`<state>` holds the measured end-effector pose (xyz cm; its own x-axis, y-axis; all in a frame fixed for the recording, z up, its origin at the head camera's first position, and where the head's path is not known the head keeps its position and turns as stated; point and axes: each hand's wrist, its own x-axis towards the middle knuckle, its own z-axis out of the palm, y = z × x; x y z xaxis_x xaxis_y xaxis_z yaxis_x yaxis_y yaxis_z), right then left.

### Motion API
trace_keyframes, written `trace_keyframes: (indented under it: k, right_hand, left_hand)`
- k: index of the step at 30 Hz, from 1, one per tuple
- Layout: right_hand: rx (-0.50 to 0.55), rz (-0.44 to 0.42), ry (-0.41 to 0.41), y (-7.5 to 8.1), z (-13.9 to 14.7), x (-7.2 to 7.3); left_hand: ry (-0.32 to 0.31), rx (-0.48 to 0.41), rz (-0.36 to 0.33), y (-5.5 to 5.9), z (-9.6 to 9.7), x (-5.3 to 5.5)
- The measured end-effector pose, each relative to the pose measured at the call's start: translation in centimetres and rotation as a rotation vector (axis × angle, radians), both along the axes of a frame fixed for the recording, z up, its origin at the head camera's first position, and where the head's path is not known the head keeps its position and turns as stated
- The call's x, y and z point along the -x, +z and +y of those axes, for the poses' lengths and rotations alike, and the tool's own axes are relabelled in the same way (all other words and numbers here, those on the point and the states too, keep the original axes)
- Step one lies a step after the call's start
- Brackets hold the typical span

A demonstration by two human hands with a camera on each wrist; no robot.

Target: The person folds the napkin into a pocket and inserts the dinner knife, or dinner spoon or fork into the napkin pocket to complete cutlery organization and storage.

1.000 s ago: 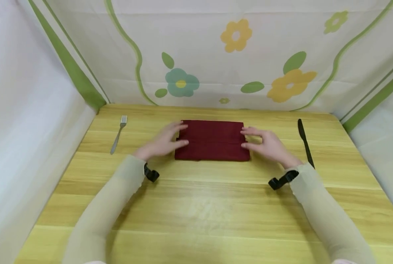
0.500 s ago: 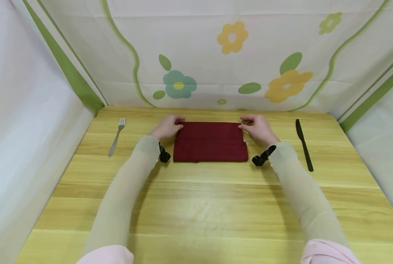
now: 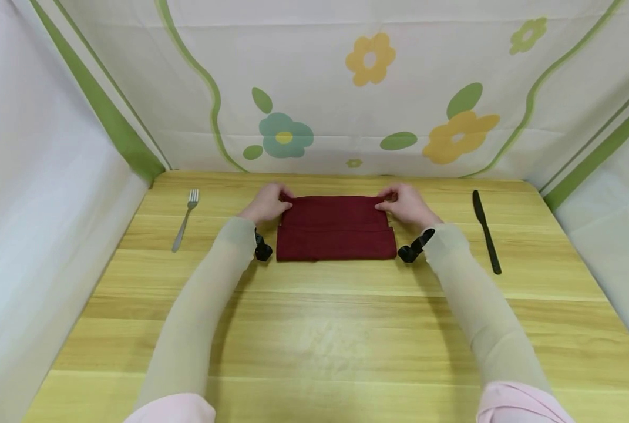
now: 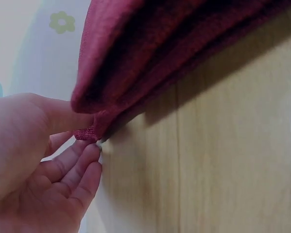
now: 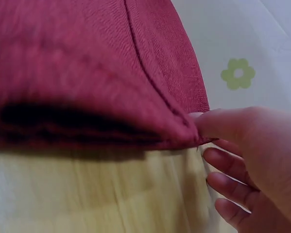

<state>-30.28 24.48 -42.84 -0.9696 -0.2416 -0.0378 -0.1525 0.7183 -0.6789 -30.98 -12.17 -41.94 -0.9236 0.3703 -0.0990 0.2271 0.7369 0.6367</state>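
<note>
A dark red folded cloth napkin (image 3: 336, 244) lies in the middle of the table, its layers showing as dark gaps at the side edges in both wrist views. At its far left corner my left hand (image 3: 268, 204) pinches the cloth between thumb and fingers; the left wrist view shows the fabric (image 4: 135, 58) between them. My right hand (image 3: 406, 205) pinches the far right corner, and in the right wrist view the thumb presses on top of the napkin (image 5: 87, 73). The fingertips under the cloth are partly hidden.
A silver fork (image 3: 186, 220) lies to the left on the wooden table (image 3: 325, 329). To the right is a black knife (image 3: 486, 232). White fabric printed with flowers (image 3: 330, 88) hangs behind the far table edge, with plain cloth walls at both sides.
Both hands have moved from the napkin's sides to its far corners and now pinch them. The right hand has shifted slightly inward in the last half second.
</note>
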Motion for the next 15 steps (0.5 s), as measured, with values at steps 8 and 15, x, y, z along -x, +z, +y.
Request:
trace_keyframes:
  k: [8,15]
  right_hand:
    - [0.080,-0.031,0.011,-0.30,-0.59,0.13]
    - [0.067,-0.025,0.006,0.11,-0.62,-0.05]
  left_hand:
    - [-0.060,0.036,0.006,0.40,0.06,-0.27]
    - [-0.059,-0.053,-0.034,1.00,0.14,-0.60]
